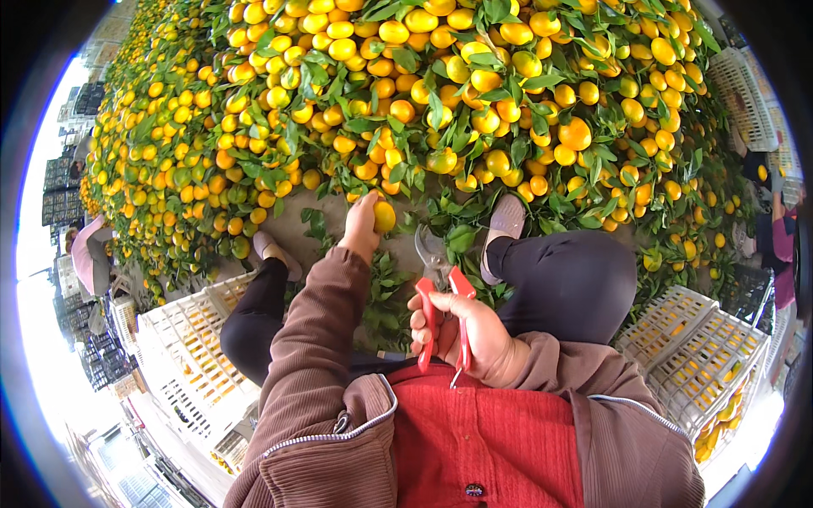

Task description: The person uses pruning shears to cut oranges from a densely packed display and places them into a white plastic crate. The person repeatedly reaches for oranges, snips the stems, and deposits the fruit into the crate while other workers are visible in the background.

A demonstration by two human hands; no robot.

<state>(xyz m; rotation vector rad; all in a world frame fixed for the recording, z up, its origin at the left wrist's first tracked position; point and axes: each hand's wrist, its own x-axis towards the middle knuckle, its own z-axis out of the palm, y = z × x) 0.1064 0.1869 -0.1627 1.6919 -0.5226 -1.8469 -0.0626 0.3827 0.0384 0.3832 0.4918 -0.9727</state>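
Observation:
My left hand [362, 223] is closed around a mandarin orange [384, 216] low in front of the fruit pile, above the floor. In my right hand [479, 333] is a pair of pruning shears [438, 286] with red handles, held before my red shirt. Their metal blades stand apart and point away from me, with only leaves behind them. A great heap of mandarin oranges [394, 111] with green leaves and stems rises directly ahead. Its lower edge reaches my shoes.
White plastic crates with oranges stand to my left [197, 343] and right [695, 355]. Leafy cuttings [384, 286] lie on the floor between my feet. One person [92, 254] bends at the far left; another person's sleeve [782, 241] shows at the right. Dark stacked crates [62, 184] stand further left.

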